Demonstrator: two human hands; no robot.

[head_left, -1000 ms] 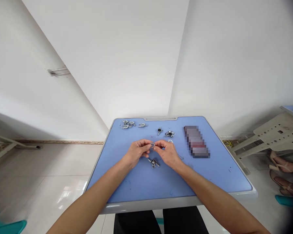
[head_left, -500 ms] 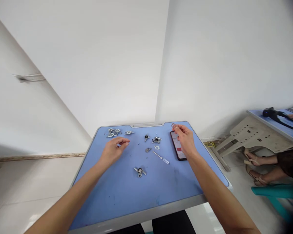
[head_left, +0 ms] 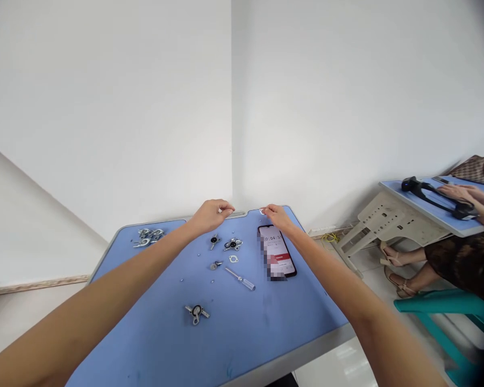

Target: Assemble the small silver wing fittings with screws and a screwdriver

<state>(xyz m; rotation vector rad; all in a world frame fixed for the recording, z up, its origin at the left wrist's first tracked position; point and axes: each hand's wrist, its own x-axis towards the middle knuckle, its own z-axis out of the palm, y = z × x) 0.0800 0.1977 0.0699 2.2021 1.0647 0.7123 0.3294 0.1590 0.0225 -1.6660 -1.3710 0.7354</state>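
My right hand point(head_left: 277, 216) is over the far right of the blue table, closed on a small flat metal plate point(head_left: 262, 211) pinched at the fingertips. My left hand point(head_left: 213, 216) hovers near the table's far edge with thumb and fingers pinched together; what they hold, if anything, is too small to make out. Below it lie a small metal valve-like part point(head_left: 214, 240) with a black round face and a larger metal part point(head_left: 233, 244). Closer to me are a flat gasket-like plate point(head_left: 233, 259), a small metal piece point(head_left: 215, 265) and a clear-handled screwdriver point(head_left: 241, 279).
A phone point(head_left: 278, 252) showing a timer lies below my right hand. One metal fitting point(head_left: 196, 313) sits near the table's front; several more point(head_left: 148, 236) are heaped at the far left. At right, another person's hands point(head_left: 460, 192) rest on a second table beside a black device point(head_left: 439, 199).
My left hand has moved forward and right, closer to my right hand. My right hand still holds the small plate near the far edge. The view has turned right.
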